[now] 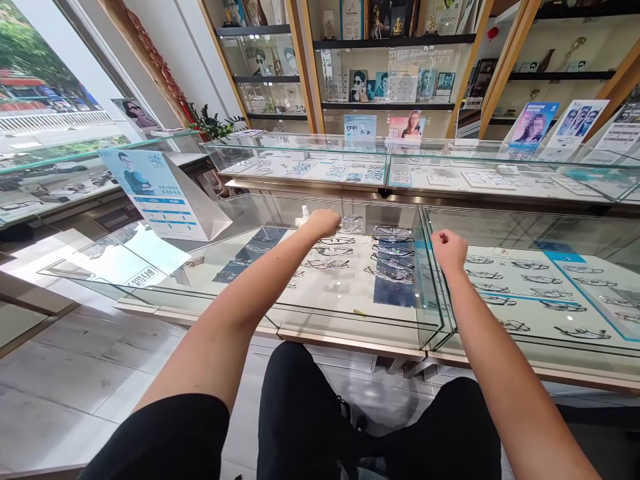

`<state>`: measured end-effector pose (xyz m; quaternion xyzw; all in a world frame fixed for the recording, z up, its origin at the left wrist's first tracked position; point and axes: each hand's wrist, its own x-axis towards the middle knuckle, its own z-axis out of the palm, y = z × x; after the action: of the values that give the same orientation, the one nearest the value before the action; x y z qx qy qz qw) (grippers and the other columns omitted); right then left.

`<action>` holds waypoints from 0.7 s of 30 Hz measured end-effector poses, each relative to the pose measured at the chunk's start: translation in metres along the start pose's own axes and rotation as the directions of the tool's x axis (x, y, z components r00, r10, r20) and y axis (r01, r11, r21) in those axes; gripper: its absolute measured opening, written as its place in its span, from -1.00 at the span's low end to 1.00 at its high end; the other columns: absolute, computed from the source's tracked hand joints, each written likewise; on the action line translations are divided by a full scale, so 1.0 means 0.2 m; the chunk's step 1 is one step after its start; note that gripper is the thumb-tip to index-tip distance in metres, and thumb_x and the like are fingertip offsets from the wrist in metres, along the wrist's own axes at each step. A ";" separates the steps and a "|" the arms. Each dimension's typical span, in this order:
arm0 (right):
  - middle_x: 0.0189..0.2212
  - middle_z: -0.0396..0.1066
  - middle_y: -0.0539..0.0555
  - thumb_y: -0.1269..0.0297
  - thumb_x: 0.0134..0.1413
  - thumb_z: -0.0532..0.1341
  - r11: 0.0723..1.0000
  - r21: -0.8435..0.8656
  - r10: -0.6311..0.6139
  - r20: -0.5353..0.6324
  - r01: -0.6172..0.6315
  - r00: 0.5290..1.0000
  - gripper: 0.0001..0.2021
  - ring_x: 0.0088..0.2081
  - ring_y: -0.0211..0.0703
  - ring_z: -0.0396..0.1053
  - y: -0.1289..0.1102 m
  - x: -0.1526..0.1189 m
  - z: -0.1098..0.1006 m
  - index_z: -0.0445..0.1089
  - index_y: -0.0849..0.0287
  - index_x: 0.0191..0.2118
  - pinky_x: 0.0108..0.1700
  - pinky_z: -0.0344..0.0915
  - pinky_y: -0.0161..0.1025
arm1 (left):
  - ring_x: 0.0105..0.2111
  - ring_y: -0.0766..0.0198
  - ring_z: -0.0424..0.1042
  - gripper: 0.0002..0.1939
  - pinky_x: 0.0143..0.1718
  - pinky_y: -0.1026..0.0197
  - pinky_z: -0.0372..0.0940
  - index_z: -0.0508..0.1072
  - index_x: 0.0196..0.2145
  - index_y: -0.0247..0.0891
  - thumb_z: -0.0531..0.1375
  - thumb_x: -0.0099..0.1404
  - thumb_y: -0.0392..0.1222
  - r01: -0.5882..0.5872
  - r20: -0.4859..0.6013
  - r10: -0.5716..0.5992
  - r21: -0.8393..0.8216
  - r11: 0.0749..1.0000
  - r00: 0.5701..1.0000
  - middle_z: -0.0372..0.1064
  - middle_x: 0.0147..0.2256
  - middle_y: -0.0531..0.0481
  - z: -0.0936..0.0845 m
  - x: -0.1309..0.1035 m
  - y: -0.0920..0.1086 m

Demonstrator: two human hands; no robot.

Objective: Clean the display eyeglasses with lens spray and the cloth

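My left hand (324,223) is closed above the middle glass display case (350,320), its fingers curled and partly hidden. A pair of clear eyeglasses (353,224) appears just right of it; I cannot tell whether they touch. Behind this hand stands a small white bottle (305,211). Dark-framed eyeglasses (336,251) lie in rows below it, and more eyeglasses (393,252) rest on a dark blue strip (395,293). My right hand (450,251) is a loose fist near the joint between two cases, with nothing visible in it.
A right-hand display case (530,340) holds several eyeglasses. A folded sign (160,193) stands on the left. Behind run more glass cases (300,183) with printed stands (533,127), then wall shelves (395,41). My knees (300,380) are close to the case front.
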<state>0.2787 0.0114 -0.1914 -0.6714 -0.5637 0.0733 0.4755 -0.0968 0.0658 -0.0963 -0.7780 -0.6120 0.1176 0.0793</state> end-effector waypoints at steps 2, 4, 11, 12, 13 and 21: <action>-0.59 0.28 -0.01 0.09 0.26 0.17 1.000 0.009 0.007 -0.012 -0.006 1.000 -0.70 -0.45 -0.15 0.12 0.00 0.00 0.00 0.32 0.07 -0.49 -0.30 0.10 -0.14 | 0.05 -0.10 0.57 -0.63 0.06 0.06 0.41 0.69 0.04 -0.26 0.24 0.33 -0.19 0.003 -0.003 -0.003 0.000 1.000 1.000 0.63 0.00 -0.36 -0.02 0.02 0.00; -0.59 0.27 -0.01 0.09 0.26 0.18 1.000 0.012 0.018 -0.012 -0.018 1.000 -0.69 -0.45 -0.15 0.11 0.00 0.00 0.00 0.31 0.06 -0.50 -0.31 0.09 -0.14 | 0.04 -0.10 0.58 -0.63 0.05 0.06 0.42 0.69 0.04 -0.26 0.24 0.33 -0.20 0.002 -0.001 -0.002 0.000 1.000 1.000 0.63 -0.01 -0.37 -0.03 0.05 0.01; -0.57 0.31 0.00 0.09 0.26 0.18 0.999 0.000 0.045 -0.003 -0.045 0.999 -0.68 -0.46 -0.16 0.12 0.00 0.00 0.01 0.30 0.06 -0.50 -0.32 0.07 -0.14 | 0.00 -0.12 0.58 -0.59 0.01 0.04 0.44 0.68 0.03 -0.25 0.27 0.27 -0.12 0.020 0.008 -0.020 -0.002 1.000 1.000 0.62 0.00 -0.41 -0.01 0.17 0.05; -0.57 0.32 0.00 0.08 0.26 0.18 0.999 -0.007 0.045 -0.003 -0.045 0.999 -0.69 -0.46 -0.15 0.13 0.00 0.01 0.01 0.31 0.06 -0.49 -0.32 0.06 -0.15 | 0.00 -0.13 0.58 -0.59 0.01 0.04 0.44 0.68 0.03 -0.26 0.27 0.27 -0.11 0.024 0.009 -0.024 -0.005 1.000 1.000 0.62 0.00 -0.43 0.00 0.18 0.05; -0.57 0.32 0.00 0.08 0.26 0.18 0.999 -0.015 0.048 -0.002 -0.048 0.999 -0.69 -0.45 -0.15 0.14 0.00 0.01 0.01 0.31 0.06 -0.49 -0.32 0.06 -0.15 | 0.00 -0.13 0.58 -0.59 0.01 0.04 0.44 0.68 0.03 -0.27 0.26 0.27 -0.11 0.027 0.010 -0.027 -0.009 1.000 1.000 0.62 0.00 -0.44 0.00 0.20 0.05; -0.51 0.41 0.02 0.08 0.25 0.17 0.998 -0.022 0.060 0.033 -0.059 0.998 -0.72 -0.42 -0.15 0.22 0.00 0.01 0.02 0.36 0.07 -0.45 -0.29 0.09 -0.18 | 0.05 -0.16 0.56 -0.63 0.07 -0.01 0.43 0.68 -0.01 -0.27 0.25 0.29 -0.12 0.027 0.005 -0.027 -0.068 0.997 1.000 0.60 0.02 -0.45 0.03 0.25 0.03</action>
<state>0.2766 0.0163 -0.1922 -0.6916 -0.5521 0.0929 0.4564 -0.0823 0.1124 -0.1084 -0.7717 -0.6262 0.0973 0.0533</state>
